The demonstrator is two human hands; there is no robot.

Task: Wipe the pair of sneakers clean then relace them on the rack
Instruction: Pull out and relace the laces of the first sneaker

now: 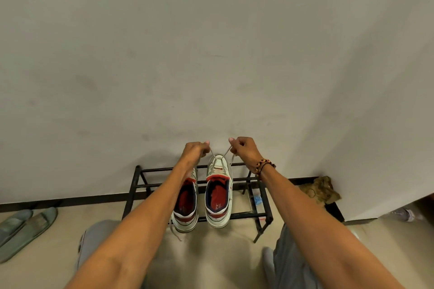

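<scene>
Two white sneakers with red and navy linings stand side by side on a low black metal rack [263, 214], toes toward the wall. My left hand [195, 150] and my right hand [244, 149] are raised above the toe of the right sneaker [219, 195]. Each hand pinches one end of its pale lace [226, 153], and the two ends run down in a V to the lowest eyelets. My left forearm covers part of the left sneaker [185, 211]. A loose lace end hangs off that sneaker's heel toward the floor.
A plain wall rises right behind the rack. A crumpled brown cloth [321, 189] lies on the floor to the rack's right, beside a wall corner. Grey-green slippers [22, 227] sit at the far left. My knees in grey trousers flank the rack's front.
</scene>
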